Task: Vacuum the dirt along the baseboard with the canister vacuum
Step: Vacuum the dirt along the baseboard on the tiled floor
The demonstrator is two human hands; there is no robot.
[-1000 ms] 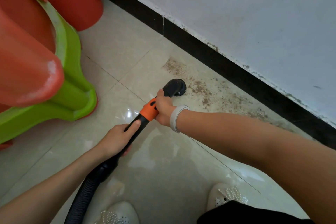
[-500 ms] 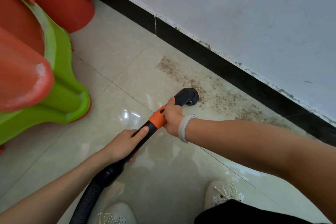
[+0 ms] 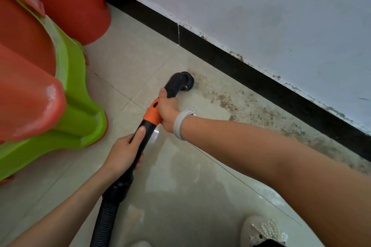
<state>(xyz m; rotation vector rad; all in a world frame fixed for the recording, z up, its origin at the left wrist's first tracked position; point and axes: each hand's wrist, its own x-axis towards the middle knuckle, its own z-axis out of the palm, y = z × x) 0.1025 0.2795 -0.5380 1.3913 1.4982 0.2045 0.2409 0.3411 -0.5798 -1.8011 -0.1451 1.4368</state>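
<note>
The right hand is curled round the vacuum wand at its orange collar, thumb lying up along the black neck toward the brush head. A pale wristband sits on that wrist. The left hand grips the black tube lower down, thumb stretched along its top, and just behind it the ribbed hose runs off toward the bottom edge.

The brush head rests on the tiled floor just ahead of the right hand, at the near end of the dirt — a brown speckled band that spreads away to the right of both hands, along the foot of the black baseboard. The baseboard lies beyond the brush head, close to it but not touching. Above it is a scuffed white wall.

To the left of the hands stand stacked plastic stools, green and orange-red, with a red bin behind them against the baseboard. A white perforated shoe shows below the right forearm.
</note>
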